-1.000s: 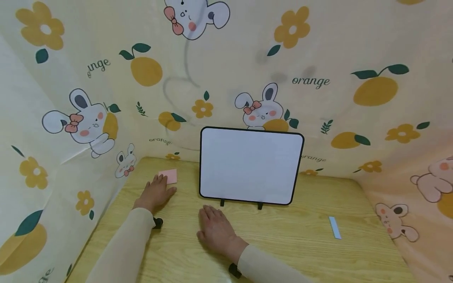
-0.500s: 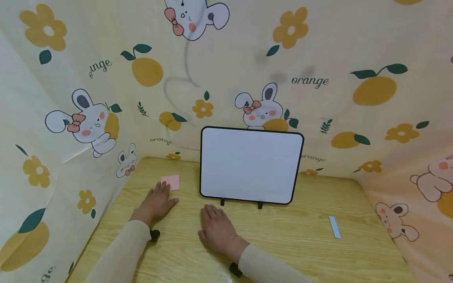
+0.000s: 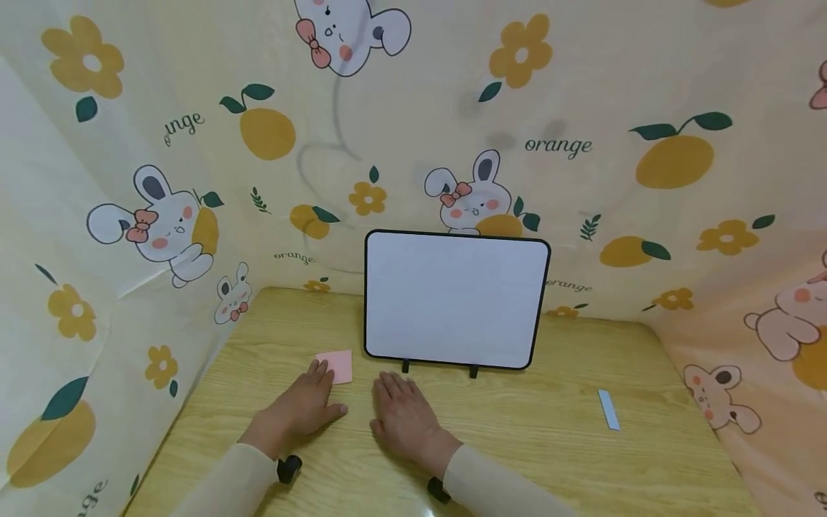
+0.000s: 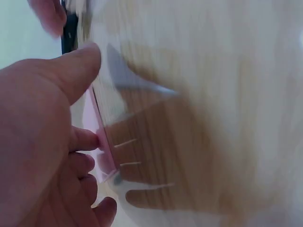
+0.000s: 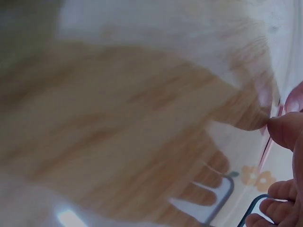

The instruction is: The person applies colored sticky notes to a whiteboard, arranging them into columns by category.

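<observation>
- Head view: my left hand [image 3: 304, 406] lies palm down, fingers straight, thumb held out to the side; its fingertips rest over the left edge of a pink paper [image 3: 339, 368].
- That pink paper lies flat on the wood-grain bench [image 3: 536, 445], left of the whiteboard and a little nearer to me than its lower edge.
- My right hand [image 3: 408, 420] is palm down just beside it, fingers straight and side by side, thumb slightly apart, near the lower left corner of the whiteboard [image 3: 455, 300].
- The whiteboard has a black rim and leans back on 2 black feet [image 3: 474, 372].
- A pale blue strip [image 3: 609, 410] lies well apart, to the right on the bench.
- Behind everything hangs a cream cloth [image 3: 420, 122] printed with rabbits, flowers and oranges; both my sleeves are pale.
- Left wrist view: my left thumb stretches out above the other fingers, and 1 fingertip meets the pink paper, seen nearly edge-on. The glossy bench mirrors the hand.
- Right wrist view: the thumb and 3 fingertips of my right hand show at the right edge, the thumb tip at its own reflection. The whiteboard's dark rim curves below.
</observation>
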Available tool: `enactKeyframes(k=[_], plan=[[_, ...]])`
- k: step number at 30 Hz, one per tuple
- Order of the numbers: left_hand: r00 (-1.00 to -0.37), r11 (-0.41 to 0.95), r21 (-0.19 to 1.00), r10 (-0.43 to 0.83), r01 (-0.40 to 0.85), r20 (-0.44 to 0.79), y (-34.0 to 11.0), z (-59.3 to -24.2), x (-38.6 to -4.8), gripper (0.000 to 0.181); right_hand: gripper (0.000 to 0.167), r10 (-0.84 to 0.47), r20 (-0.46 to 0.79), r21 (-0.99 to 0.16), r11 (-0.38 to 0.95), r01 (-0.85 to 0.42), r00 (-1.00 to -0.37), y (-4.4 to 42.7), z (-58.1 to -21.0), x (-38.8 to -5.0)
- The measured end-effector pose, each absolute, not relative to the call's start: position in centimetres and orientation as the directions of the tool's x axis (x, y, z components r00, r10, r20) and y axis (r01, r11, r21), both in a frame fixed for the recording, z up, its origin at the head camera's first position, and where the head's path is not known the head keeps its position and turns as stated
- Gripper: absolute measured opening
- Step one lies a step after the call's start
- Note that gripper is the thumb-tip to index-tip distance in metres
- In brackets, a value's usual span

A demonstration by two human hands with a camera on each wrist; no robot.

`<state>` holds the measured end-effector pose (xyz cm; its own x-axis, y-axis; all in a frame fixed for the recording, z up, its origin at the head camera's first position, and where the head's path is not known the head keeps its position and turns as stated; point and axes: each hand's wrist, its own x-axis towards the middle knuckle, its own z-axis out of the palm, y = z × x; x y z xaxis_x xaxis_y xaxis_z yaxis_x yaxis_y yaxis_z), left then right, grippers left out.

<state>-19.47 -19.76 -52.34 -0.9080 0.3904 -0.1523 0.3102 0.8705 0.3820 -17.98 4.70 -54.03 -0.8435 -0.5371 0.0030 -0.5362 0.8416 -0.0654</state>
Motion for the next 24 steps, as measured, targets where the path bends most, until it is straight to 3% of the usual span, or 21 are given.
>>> enactKeyframes(k=[11,24], plan=[[-0.865,0.809,0.450,0.482,0.377,-0.142,-15.8,-52.9,-16.8,0.077,0.069,-0.607,-0.005,0.012,0.795,-0.607,-0.795,7.6,-54.1,-17.4],[-0.821,0.787,0.425,0.550,0.448,-0.154,-10.8,-53.2,-16.1,0.081,0.067,-0.644,-0.071,-0.096,0.765,-0.637,-0.762,12.4,-53.9,-15.7]])
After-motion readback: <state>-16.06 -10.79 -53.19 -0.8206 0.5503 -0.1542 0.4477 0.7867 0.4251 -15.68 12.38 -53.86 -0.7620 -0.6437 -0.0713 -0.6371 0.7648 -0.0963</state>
